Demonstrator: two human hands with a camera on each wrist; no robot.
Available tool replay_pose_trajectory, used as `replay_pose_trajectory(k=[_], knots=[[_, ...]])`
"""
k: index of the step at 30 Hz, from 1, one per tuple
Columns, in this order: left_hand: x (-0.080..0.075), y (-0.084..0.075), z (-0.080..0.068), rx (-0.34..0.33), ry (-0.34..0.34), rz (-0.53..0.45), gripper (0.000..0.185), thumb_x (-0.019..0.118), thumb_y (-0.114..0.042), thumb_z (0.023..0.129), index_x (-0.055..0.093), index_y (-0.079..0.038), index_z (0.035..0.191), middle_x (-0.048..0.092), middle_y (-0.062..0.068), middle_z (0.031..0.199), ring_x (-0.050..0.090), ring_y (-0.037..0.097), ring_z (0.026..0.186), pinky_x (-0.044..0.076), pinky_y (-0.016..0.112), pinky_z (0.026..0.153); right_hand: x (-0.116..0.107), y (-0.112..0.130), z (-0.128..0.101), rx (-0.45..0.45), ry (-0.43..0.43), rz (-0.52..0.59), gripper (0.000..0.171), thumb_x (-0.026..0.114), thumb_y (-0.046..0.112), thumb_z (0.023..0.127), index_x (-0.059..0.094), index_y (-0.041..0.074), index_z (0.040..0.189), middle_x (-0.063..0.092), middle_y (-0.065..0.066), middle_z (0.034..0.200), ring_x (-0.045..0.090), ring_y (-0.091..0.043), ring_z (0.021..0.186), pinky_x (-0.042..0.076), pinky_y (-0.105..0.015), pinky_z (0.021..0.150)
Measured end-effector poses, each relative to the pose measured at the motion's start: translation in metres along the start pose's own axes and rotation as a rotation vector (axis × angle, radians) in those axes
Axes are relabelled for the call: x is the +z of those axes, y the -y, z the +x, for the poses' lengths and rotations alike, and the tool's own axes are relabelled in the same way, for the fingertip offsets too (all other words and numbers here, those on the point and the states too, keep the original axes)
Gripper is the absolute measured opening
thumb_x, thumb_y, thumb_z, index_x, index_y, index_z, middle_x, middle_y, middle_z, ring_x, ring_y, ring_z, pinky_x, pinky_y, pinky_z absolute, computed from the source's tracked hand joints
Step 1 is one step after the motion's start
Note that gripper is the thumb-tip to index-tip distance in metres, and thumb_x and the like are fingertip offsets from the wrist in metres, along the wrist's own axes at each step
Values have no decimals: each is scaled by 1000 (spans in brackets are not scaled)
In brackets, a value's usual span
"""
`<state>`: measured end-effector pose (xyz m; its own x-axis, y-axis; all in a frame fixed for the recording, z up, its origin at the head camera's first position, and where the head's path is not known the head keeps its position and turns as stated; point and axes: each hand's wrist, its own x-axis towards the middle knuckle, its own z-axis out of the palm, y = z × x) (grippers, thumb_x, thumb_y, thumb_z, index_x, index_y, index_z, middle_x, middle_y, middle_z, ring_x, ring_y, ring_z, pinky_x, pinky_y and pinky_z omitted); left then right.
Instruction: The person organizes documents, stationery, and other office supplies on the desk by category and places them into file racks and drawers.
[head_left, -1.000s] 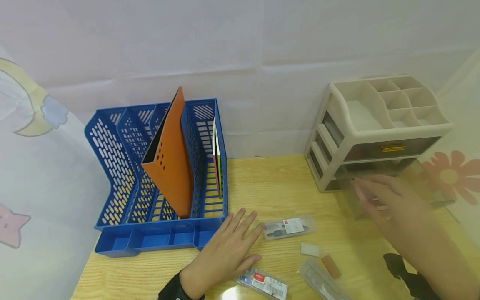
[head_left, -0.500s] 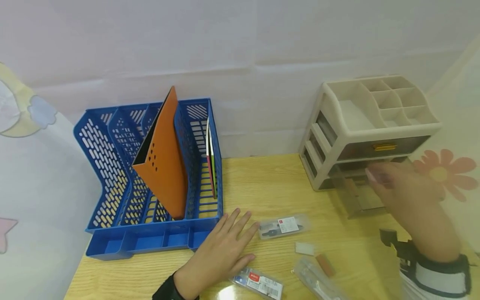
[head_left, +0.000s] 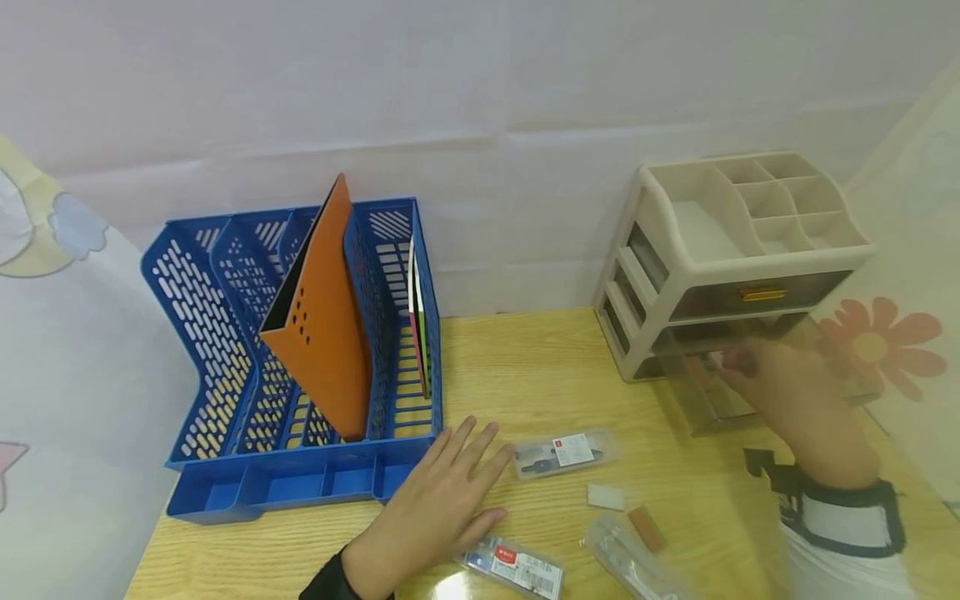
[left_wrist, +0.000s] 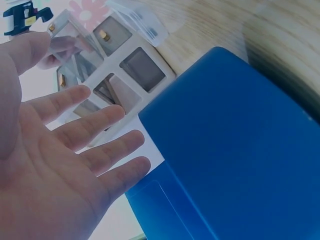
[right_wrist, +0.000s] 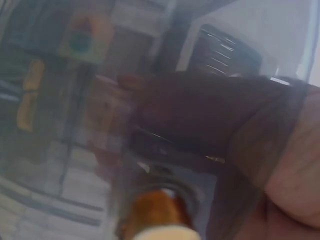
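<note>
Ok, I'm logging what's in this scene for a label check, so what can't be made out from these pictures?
- Drawer contents: head view, the right hand covers it and the clear plastic blurs.
- Right hand's grip: right wrist view, dark and smeared behind the plastic.
- Print on the packets: head view, too small.
- Front packet: head view, cut by the bottom edge and partly under the left hand.
- Tray slots: left wrist view, only its blue wall shows.
</note>
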<state>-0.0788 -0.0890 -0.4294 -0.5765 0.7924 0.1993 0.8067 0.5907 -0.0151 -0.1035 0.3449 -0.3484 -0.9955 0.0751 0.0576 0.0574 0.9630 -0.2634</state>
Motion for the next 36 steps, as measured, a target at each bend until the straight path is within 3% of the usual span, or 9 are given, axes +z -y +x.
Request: replay_pose_trajectory(k=[8, 14, 19, 24, 28, 30, 34, 36], knots=[[0, 0, -1, 2, -19, 10, 68, 61, -55, 99, 48, -18, 154, 45, 15, 160, 41, 38, 149, 42, 54, 118, 2, -2, 7, 25, 86, -28, 29, 69, 34, 98, 75, 6, 106, 74, -26, 110, 66, -56, 93, 49, -58, 68], [-1, 1, -1, -1, -14, 8, 68, 61, -56, 99, 48, -19, 155, 45, 15, 160, 39, 38, 150, 41, 54, 118, 2, -5, 11, 31, 130, -36, 26, 70, 31, 94, 75, 7, 105, 75, -25, 108, 68, -52, 89, 47, -57, 66], [-1, 2, -2, 0, -12, 1, 68, 60, -56, 99, 48, -19, 155, 45, 15, 160, 39, 38, 150, 41, 54, 118, 3, -4, 10, 20, 102, -23, 25, 68, 27, 96, 75, 7, 109, 77, -19, 98, 69, -45, 83, 47, -59, 67], [0, 2, -2, 4, -26, 5, 68, 61, -55, 99, 48, -18, 155, 46, 15, 160, 40, 38, 150, 41, 54, 118, -1, 4, 1, -58, -59, -41, 22, 62, 16, 98, 72, 2, 112, 74, -27, 103, 67, -55, 86, 48, -62, 66], [0, 3, -1, 8, -35, 6, 68, 61, -55, 99, 47, -19, 155, 46, 15, 160, 40, 38, 150, 41, 54, 118, -12, 19, -13, -110, -217, -38, 20, 60, 9, 95, 72, 2, 109, 73, -30, 97, 63, -47, 69, 42, -58, 56], [0, 2, 0, 12, -37, 3, 68, 61, -54, 99, 47, -18, 155, 45, 16, 160, 40, 39, 150, 41, 54, 118, -14, 28, -19, -175, -337, -30, 19, 61, 8, 92, 73, 2, 106, 73, -28, 91, 62, -44, 65, 41, -58, 53], [0, 1, 1, 17, -30, 6, 68, 60, -55, 100, 47, -18, 155, 44, 16, 161, 40, 39, 150, 41, 54, 118, -12, 48, -28, -348, -544, 14, 27, 54, 17, 97, 73, -1, 103, 74, -26, 93, 67, -44, 73, 46, -53, 62], [0, 0, 0, 14, -28, 16, 68, 60, -55, 100, 47, -18, 155, 44, 16, 161, 40, 39, 150, 41, 54, 118, -9, 57, -30, -441, -611, 33, 40, 49, 28, 103, 73, -3, 104, 75, -23, 93, 68, -41, 76, 54, -35, 74]])
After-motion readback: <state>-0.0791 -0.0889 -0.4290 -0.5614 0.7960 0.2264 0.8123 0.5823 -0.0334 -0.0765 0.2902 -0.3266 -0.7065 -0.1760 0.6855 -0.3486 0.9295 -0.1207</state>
